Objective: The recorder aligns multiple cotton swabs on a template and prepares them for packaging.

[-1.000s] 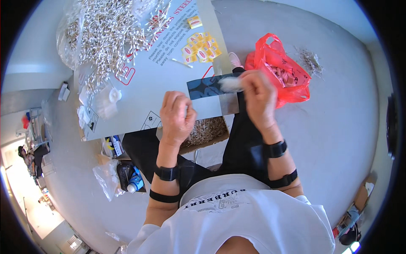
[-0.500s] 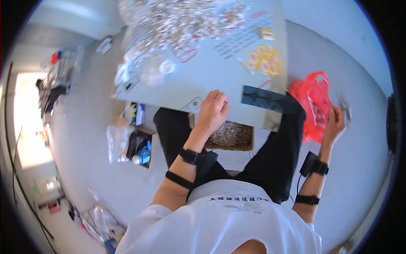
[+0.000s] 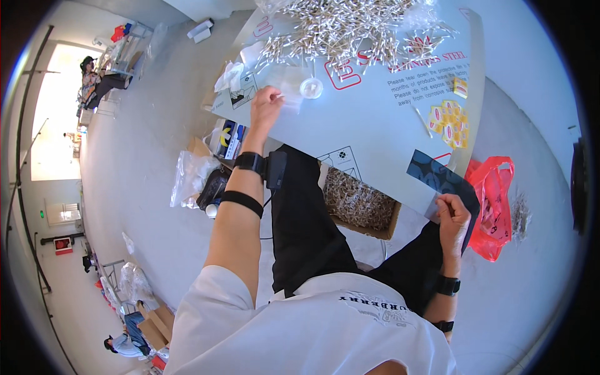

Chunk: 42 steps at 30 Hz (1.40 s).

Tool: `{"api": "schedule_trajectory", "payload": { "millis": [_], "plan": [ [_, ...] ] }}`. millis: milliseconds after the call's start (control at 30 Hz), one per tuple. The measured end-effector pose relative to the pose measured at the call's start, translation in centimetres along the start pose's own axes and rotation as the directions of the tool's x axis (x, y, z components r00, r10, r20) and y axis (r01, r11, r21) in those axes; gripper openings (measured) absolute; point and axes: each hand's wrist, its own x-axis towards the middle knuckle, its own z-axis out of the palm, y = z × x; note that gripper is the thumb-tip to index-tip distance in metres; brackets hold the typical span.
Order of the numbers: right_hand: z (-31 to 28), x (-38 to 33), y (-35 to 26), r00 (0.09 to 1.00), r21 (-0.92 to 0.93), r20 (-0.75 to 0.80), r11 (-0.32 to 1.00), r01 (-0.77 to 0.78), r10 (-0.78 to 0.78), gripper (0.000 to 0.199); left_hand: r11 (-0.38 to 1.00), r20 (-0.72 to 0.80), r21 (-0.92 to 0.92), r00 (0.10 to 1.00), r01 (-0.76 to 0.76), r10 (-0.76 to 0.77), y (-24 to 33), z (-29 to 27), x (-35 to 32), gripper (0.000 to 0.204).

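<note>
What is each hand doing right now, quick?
Left hand: pinched shut on a clear plastic bag on the grey board.
Right hand: closed, gripping the dark blue patterned card.

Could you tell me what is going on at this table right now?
A seated person reaches the left hand out over the pale table sheet, fingers at a clear plastic bag beside a small round cup, below a heap of thin pale sticks. The right hand rests at the dark blue card on the table's near edge, next to a red bag.

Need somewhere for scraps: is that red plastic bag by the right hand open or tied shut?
Open: the red plastic bag gapes, its handles spread apart, untied.
</note>
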Motion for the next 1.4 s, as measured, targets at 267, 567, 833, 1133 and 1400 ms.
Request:
{"api": "schedule_trajectory", "payload": {
  "millis": [267, 567, 833, 1133, 1400],
  "plan": [
    [2.8, -0.4, -0.8, 0.991, 0.007, 0.128, 1.0, 0.026, -0.027, 0.003, 0.974, 0.174, 0.172, 0.968, 0.151, -0.181, 0.4, 2.4, 1.1, 0.019],
    [4.2, -1.0, -0.6, 0.978, 0.018, 0.206, 1.0, -0.013, 0.009, 0.002, 0.989, 0.008, 0.149, 1.0, -0.022, 0.021, 0.3, 2.6, -0.1, 0.01],
    [5.0, -1.2, -1.0, 0.971, 0.003, 0.241, 1.0, -0.006, 0.005, 0.005, 0.977, 0.059, 0.062, 0.978, -0.205, 0.201, -1.9, 3.5, 1.5, 0.007],
    [5.7, -0.7, -1.9, 0.933, 0.204, 0.323, 0.951, -0.234, 0.16, 0.012, 0.932, -0.347, -0.164, 0.903, -0.324, 0.253, 6.2, 2.2, -1.4, 0.011],
    [9.4, 1.2, -2.4, 0.776, 0.678, 0.546, 0.376, -0.631, 0.316, 0.023, 0.613, 0.423, -0.561, 0.445, -0.556, 0.79, 16.5, 3.9, -15.1, 0.008]
  ]
}}
